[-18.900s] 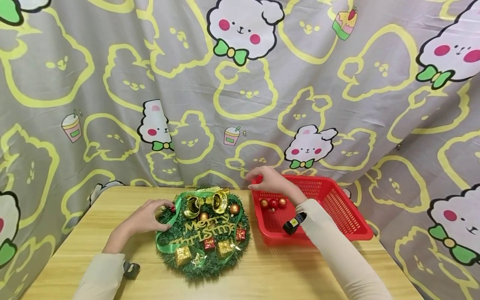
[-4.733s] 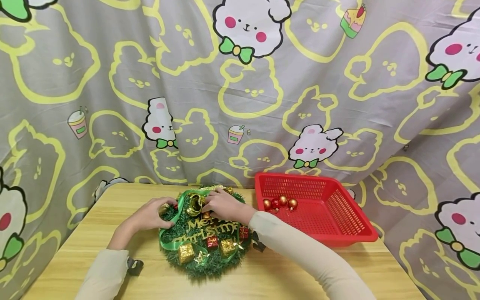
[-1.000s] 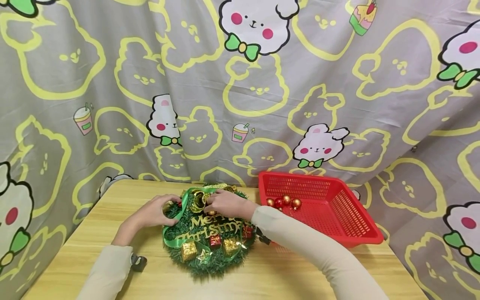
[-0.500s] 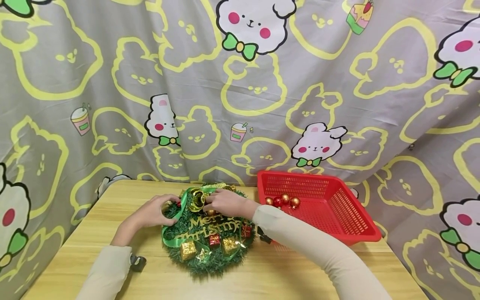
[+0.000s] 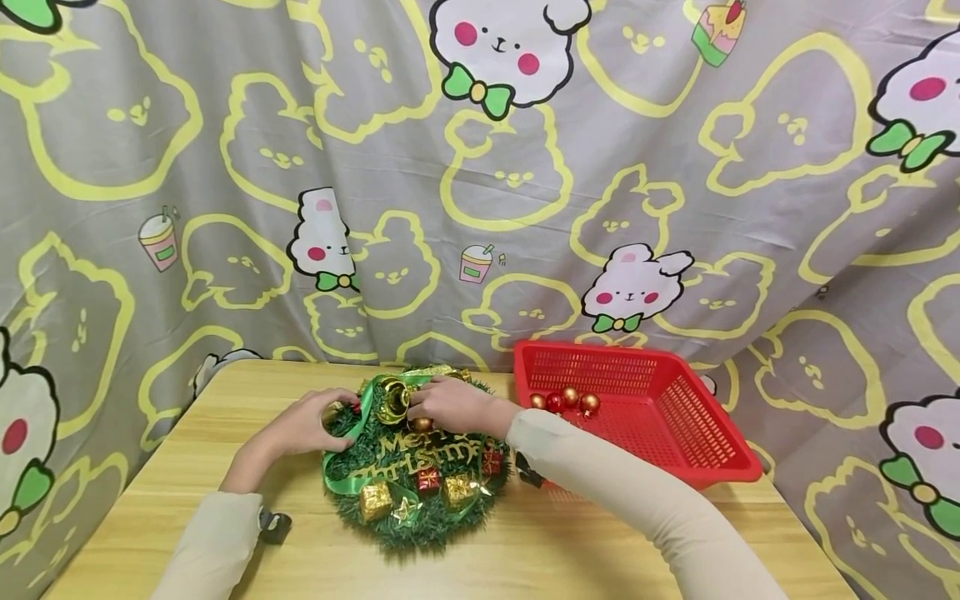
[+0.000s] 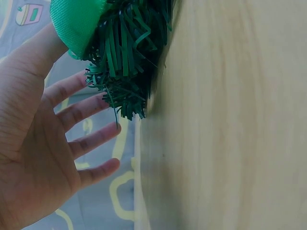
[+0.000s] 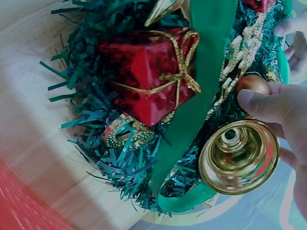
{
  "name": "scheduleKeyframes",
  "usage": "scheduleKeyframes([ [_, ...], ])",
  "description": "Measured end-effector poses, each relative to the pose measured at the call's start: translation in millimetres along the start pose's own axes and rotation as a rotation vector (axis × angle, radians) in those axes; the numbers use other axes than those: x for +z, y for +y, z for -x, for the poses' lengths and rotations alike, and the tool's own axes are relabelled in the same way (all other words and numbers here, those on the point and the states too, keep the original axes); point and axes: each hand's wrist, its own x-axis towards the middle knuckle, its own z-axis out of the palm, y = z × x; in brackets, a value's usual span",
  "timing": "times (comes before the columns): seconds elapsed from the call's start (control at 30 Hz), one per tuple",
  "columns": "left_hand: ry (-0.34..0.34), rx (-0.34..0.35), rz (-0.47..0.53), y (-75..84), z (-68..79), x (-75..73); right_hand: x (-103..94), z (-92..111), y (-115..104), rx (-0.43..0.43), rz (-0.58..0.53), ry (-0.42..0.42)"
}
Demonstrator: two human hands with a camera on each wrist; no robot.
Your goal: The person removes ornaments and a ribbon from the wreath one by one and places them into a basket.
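A green tinsel Christmas wreath (image 5: 390, 533) with gold lettering, ribbon, small gift boxes and gold bells lies on the table. At its upper middle, my right hand (image 5: 461, 406) pinches a copper-coloured bauble (image 7: 253, 85) with the thumb on its near side. A gold bell (image 7: 240, 158) sits just beside those fingers. Across the wreath's left edge rests my left hand (image 5: 300, 427). Seen from the left wrist, its fingers (image 6: 88, 111) are nearly straight and spread against the tinsel (image 6: 127, 62), beside the green ribbon (image 6: 76, 26).
A red plastic basket (image 5: 705, 467) stands right of the wreath, with several gold and red baubles (image 5: 570, 397) at its left end. The wooden table (image 5: 187, 433) backs onto a patterned curtain (image 5: 510, 183).
Earlier the right hand hung over the basket's left edge; now it is on the wreath. One more gold bauble lies in the basket. In the last second both hands hardly move.
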Motion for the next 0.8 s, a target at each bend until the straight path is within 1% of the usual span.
scheduleKeyframes([
  [0.33, 0.000, 0.007, 0.013, 1.3, 0.6, -0.1, -5.6, 1.2, 0.2, 0.029, -0.126, -0.024],
  [0.53, 0.001, 0.006, 0.004, 2.1, 0.6, -0.5, -9.9, 1.6, 0.9, 0.055, -0.210, -0.021],
  [0.8, 0.004, -0.006, -0.003, 2.9, 1.4, -0.9, -13.8, 1.4, -0.2, 0.117, -0.339, -0.083],
])
